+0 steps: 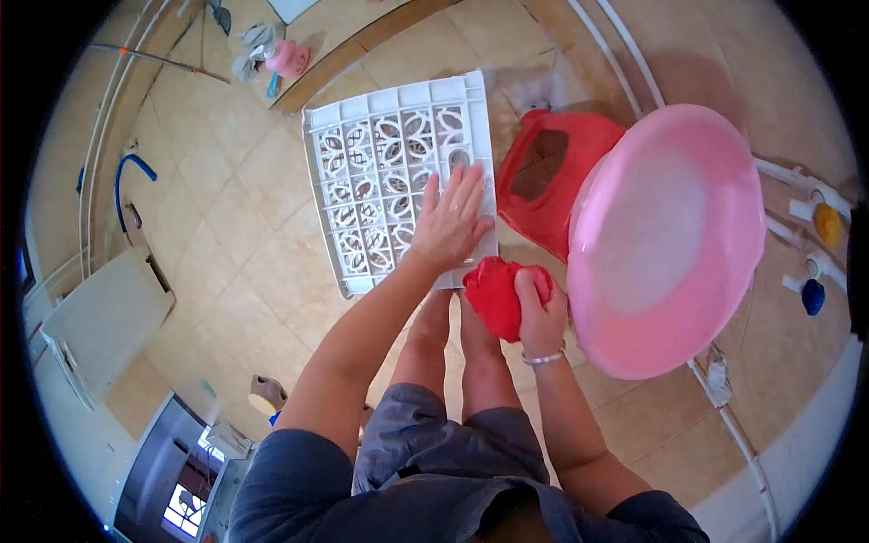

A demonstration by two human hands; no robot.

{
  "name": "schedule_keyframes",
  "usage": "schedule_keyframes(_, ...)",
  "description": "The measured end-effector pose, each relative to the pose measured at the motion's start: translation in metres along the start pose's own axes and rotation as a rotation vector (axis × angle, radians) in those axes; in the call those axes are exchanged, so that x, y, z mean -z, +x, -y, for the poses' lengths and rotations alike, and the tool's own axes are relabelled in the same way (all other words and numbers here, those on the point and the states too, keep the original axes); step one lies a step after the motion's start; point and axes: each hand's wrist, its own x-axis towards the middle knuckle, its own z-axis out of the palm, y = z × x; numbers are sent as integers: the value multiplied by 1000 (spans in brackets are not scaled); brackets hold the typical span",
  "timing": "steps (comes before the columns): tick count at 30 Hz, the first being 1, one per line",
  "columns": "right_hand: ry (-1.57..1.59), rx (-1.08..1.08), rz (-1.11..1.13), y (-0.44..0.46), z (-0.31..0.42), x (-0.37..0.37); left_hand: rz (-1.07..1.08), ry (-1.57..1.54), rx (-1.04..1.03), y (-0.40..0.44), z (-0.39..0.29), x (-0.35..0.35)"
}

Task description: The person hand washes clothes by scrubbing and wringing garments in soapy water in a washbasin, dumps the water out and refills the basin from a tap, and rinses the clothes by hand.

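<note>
Dark shirt nearest, left hand outstretched over white rack, right hand clenching red cloth

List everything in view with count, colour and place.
Rack: one, white, centre
Cloth: one, red, right of centre
Basin: one, pink, right
Stool: one, red, between rack and basin
Container: one, pink, upper left
Valve handles: two, yellow and blue, right
Pipes: several, white, along the walls
Curved hose: one, blue, left
Floor tiles: many, beige, throughout
Boxy fixture: one, white, left
Reflective panel: one, dark, lower left
Small object: one, brownish, lower left
Bracelet: one, silver, right wrist
Shirt, shorts: one each, dark, bottom
Legs: two, bare, bottom
Left hand: one, on the rack
Right hand: one, holding the cloth
</note>
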Motion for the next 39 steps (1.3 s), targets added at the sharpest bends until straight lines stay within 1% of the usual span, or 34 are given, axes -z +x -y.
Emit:
schedule_keyframes(1, -37, 3, 42, -9, 13, 4, -3, 2, -6, 0, 1, -2)
schedule_keyframes(3, -199, 166, 88, -31, 40, 22, -45, 6, 41, -1, -1, -6)
schedule_keyframes(4, -108, 196, 9, -37, 46, 31, -47, 5, 43, 3, -2, -7)
schedule_keyframes(5, -20, 225, -70, -40, 52, 41, -121, 25, 110, 15, -4, -6)
schedule_keyframes(6, 133, 223, -182, -33, 65, 47, -197, 47, 175, 29, -4, -5)
schedule_keyframes(7, 51, 210, -276, -19, 73, 61, -220, 45, 209, 41, -2, -2)
schedule_keyframes(9, -96, 91, -415, 19, 82, 82, -256, 71, 230, 66, 9, -1)
schedule_keyframes(10, -190, 140, -371, 43, 75, 98, -290, 94, 246, 72, 13, -2)
schedule_keyframes(11, -361, 174, -337, 67, 65, 113, -300, 106, 233, 73, 15, -2)
schedule_keyframes(12, -473, 211, -293, 95, 45, 129, -302, 113, 240, 72, 20, -3)
schedule_keyframes(13, -851, 301, -355, 113, 30, 131, -336, 109, 252, 69, 27, -3)
schedule_keyframes(14, -844, 301, -351, 124, 14, 131, -368, 105, 260, 66, 35, -2)
schedule_keyframes(15, -1166, 533, -399, 132, -2, 131, -347, 235, 350, 64, 45, 4)
schedule_keyframes(16, -1486, 768, -440, 137, -15, 131, -342, 240, 346, 62, 57, 10)
schedule_keyframes(17, -1418, 784, -447, 139, -23, 132, -337, 251, 396, 60, 70, 16)
schedule_keyframes(18, -1417, 780, -439, 140, -26, 133, -332, 261, 450, 57, 80, 19)
schedule_keyframes(19, -1434, 767, -470, 141, -29, 133, -326, 265, 453, 54, 92, 20)
schedule_keyframes(21, -1444, 762, -502, 146, -33, 134, -426, 153, 608, 52, 104, 25)
schedule_keyframes(22, -1435, 746, -548, 147, -39, 133, -425, 160, 604, 55, 103, 22)
schedule_keyframes(23, -1427, 729, -592, 148, -41, 131, -406, 218, 654, 62, 92, 24)
schedule_keyframes(24, -1425, 722, -589, 147, -42, 129, -384, 274, 705, 66, 85, 25)
schedule_keyframes(25, -1474, 660, -612, 146, -41, 126, -436, 264, 460, 65, 89, 10)
schedule_keyframes(26, -1521, 601, -634, 147, -40, 124, -437, 265, 464, 64, 90, 10)
schedule_keyframes(28, -1524, 624, -620, 147, -39, 127, -468, 158, 318, 61, 92, 10)
schedule_keyframes(29, -1524, 644, -611, 149, -38, 130, -396, 185, 324, 59, 98, 16)
schedule_keyframes(30, -1527, 646, -608, 152, -35, 135, -396, 183, 328, 54, 103, 21)
schedule_keyframes(32, -1224, 601, -521, 160, -27, 146, -364, 333, 461, 47, 109, 28)
schedule_keyframes(33, -1223, 605, -520, 163, -25, 142, -380, 360, 474, 49, 108, 24)
schedule_keyframes(34, -1070, 479, -547, 166, -23, 135, -380, 361, 477, 49, 108, 21)
schedule_keyframes(35, -917, 353, -570, 167, -20, 127, -382, 304, 411, 49, 108, 17)
schedule_keyframes(36, -916, 353, -569, 159, -11, 123, -384, 248, 342, 49, 105, 19)
schedule_keyframes(37, -862, 248, -224, 147, 3, 120, -405, 199, 246, 46, 103, 22)
schedule_keyframes(38, -794, 139, 119, 136, 17, 118, -405, 202, 246, 44, 109, 25)
schedule_keyframes(39, -606, -21, 268, 131, 26, 124, -384, 141, 220, 39, 118, 27)
